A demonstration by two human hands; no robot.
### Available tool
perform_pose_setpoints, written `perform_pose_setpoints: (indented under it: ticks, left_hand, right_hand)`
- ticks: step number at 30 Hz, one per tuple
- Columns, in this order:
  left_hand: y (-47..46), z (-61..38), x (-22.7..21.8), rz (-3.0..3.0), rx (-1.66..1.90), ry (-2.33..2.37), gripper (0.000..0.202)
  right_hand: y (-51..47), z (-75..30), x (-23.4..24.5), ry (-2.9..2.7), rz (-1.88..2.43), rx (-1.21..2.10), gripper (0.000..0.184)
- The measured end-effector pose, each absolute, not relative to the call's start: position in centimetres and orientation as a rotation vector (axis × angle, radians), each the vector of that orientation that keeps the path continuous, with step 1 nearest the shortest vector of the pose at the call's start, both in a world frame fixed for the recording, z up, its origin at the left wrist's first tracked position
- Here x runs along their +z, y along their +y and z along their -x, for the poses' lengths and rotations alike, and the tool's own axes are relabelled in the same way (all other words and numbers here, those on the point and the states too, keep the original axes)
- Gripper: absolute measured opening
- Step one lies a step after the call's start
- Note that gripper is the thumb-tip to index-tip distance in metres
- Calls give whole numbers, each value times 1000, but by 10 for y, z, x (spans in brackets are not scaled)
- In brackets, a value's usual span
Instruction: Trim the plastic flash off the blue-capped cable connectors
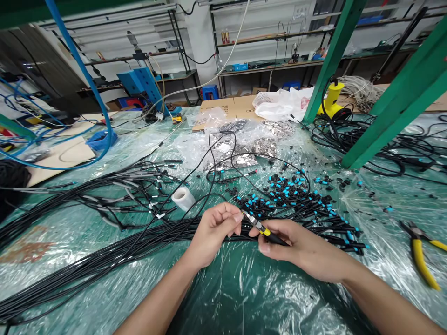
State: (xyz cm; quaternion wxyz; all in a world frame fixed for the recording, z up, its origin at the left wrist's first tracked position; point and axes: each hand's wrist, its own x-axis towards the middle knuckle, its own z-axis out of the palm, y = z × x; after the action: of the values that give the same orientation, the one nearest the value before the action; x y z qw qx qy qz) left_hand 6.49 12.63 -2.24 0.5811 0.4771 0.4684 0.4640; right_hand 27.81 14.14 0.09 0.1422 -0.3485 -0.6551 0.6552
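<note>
A small tool (262, 228) with a metal tip and a yellow and black grip sits pinched in the right hand (300, 246), thumb and fingers closed around the grip, and its tip slants up and left to end just beside the left hand (213, 232), whose fingers are curled inward; whether those fingers grip anything at the tip is too small to tell. Both hands are close together above a sheet of clear plastic (279, 298) spread over a green tabletop. Under and behind the hands runs a thick bundle of black cables (104, 253), which fans out to the right into a heap of black connectors with blue tips (289, 197). A roll of white tape (183, 197) lies on its side among the cables left of the heap, and yellow-handled pliers (419, 256) lie off to the right. Farther back are clear bags of small metal parts (240, 156), a flat cardboard box (233, 107) and a white plastic bag (282, 103). A coil of thin black cable (366, 144) lies by a green metal frame (352, 83), and a blue hose (84, 79) curves down at the left, with shelves along the far wall (272, 70)
</note>
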Motion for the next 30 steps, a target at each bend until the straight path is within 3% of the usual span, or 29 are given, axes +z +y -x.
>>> perform_pose_setpoints:
  ticks: [30]
  left_hand:
    - [127,-66,-22,-1075,1096,1121,19]
  right_hand:
    - [140,-274,-6,-1984,1116,1688,29]
